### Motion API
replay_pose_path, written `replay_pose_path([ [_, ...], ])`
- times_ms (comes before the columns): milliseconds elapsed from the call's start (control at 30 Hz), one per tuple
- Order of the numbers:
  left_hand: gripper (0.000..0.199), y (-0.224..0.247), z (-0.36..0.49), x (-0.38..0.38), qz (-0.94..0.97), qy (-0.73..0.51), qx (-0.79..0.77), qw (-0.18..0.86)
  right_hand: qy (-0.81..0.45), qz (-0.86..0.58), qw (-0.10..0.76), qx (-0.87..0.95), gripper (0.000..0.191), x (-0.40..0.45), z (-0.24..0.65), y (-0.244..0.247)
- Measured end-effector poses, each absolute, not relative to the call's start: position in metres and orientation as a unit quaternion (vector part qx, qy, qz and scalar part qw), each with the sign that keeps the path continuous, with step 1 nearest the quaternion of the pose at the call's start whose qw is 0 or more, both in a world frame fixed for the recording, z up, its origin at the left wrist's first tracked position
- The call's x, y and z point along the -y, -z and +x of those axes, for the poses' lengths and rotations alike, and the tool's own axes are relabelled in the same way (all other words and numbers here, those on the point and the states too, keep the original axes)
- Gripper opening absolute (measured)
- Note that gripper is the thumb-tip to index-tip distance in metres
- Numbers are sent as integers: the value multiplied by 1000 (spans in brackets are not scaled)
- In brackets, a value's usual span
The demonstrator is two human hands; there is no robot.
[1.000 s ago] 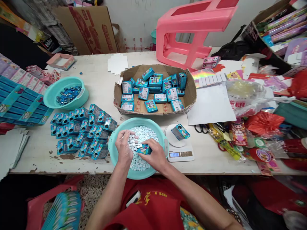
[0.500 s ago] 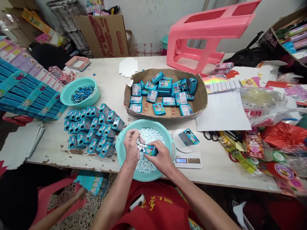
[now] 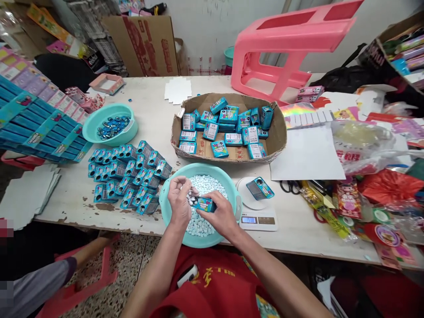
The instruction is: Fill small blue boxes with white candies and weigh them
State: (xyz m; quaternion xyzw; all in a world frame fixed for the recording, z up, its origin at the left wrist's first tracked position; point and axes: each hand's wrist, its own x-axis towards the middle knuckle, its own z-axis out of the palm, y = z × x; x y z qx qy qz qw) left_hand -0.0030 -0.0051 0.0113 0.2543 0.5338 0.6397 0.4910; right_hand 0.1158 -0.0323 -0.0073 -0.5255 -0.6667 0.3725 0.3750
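Observation:
Over a turquoise bowl (image 3: pixel 164 217) of pale candies (image 3: pixel 207 185), my right hand (image 3: pixel 220 212) grips a small blue candy box (image 3: pixel 204 204), its end turned to the left. My left hand (image 3: pixel 179 201) curls around some pale candies (image 3: pixel 192 198) right at the box's end. Beside the bowl on the right stands a digital scale (image 3: pixel 256 221) with a lit display. Another blue box (image 3: pixel 260 188) rests on its round plate.
A cardboard tray (image 3: pixel 228 157) behind the bowl holds several blue boxes. Rows of upright boxes (image 3: pixel 129 176) stand to the left, near a second bowl (image 3: pixel 124 139) of shiny blue pieces. Scissors (image 3: pixel 290 187) and packets lie right. A co-worker's arm (image 3: pixel 89 254) is at lower left.
My left hand has closed in on the end of the box with its candies. The box has shifted slightly left. The co-worker's arm has moved, and the blue cards by it are out of view.

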Motion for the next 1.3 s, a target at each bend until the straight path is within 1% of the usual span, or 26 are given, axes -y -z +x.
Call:
replay_pose_path([
  [67, 25, -14, -3, 7, 262, -640, -542, 478, -375, -525, 380, 663, 27, 33, 115, 7],
  [200, 16, -23, -2, 11, 264, -657, -517, 481, -384, -504, 395, 665, 30, 34, 115, 3],
  [300, 15, -22, -1, 9, 244, -670, -512, 479, -381, -504, 404, 661, 29, 34, 116, 4],
  [433, 19, -13, 1, 5, 217, -659, -544, 472, -390, -512, 400, 653, 27, 33, 115, 11],
  [600, 22, -16, 1, 7, 258, -628, -527, 511, -399, -507, 403, 649, 27, 31, 112, 14],
  [700, 20, -21, -2, 7, 261, -622, -513, 531, -410, -504, 409, 641, 28, 30, 112, 14],
  [867, 17, -23, -7, 4, 240, -650, -500, 519, -445, -487, 428, 617, 30, 26, 114, 21],
  [1033, 18, -26, -10, 6, 255, -588, -528, 556, -460, -506, 427, 591, 32, 38, 116, 22],
  [1067, 18, -24, -13, 5, 263, -584, -531, 555, -466, -501, 426, 592, 34, 42, 120, 19],
  [1133, 16, -12, -22, 0, 305, -591, -546, 510, -483, -479, 428, 595, 38, 54, 136, 8],
  [1167, 16, 0, -25, -4, 338, -574, -571, 480, -492, -469, 432, 593, 39, 61, 148, 1],
  [1200, 16, 14, -26, -6, 382, -530, -604, 456, -496, -468, 436, 587, 40, 70, 162, -6],
  [1267, 19, 46, -20, -6, 503, -378, -649, 428, -484, -505, 450, 555, 39, 89, 199, -18],
  [1300, 21, 61, -13, -2, 569, -295, -649, 410, -461, -548, 459, 526, 39, 98, 220, -20],
])
